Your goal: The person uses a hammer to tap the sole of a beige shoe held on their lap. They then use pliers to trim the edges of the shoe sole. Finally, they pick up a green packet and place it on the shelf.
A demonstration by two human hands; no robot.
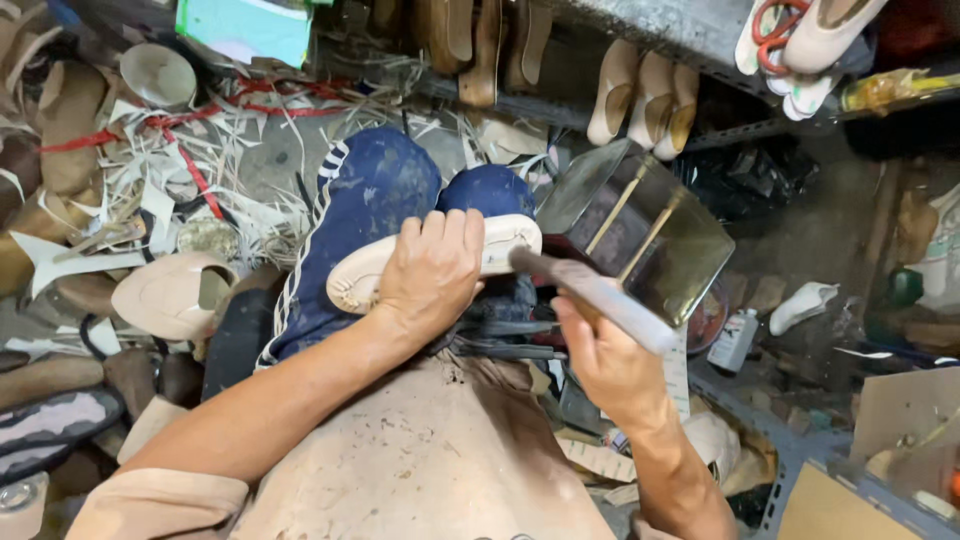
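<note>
At the bottom of the frame a stained beige apron (430,460) is covering the person's lap, and both bare forearms are reaching up from it toward the middle of the picture. The left hand (430,275) is lying across a pale shoe sole (360,280), its fingers curling over the top edge and pressing the sole down onto the knees, which are showing in dark blue trousers (370,210) with white side stripes. The sole is sitting just left of the centre of the frame, running sideways, with its rounded end poking out to the left of the hand and its other end sticking out to the right. The right hand (600,360), right of centre, is closing its fingers around the handle of a tool (600,295) with a long grey shaft; the tool's front end is touching the right end of the sole. Just beyond the tool, right of centre, a shiny metal tin (650,240) is standing tilted. On the left side of the frame, loose soles, one pale shoe piece (165,295) and white and red paper strips (200,140) are littering the floor. At the top of the frame, a shelf is holding a row of beige shoe forms (645,95), and a small white bottle (735,340) is standing at the right.
</note>
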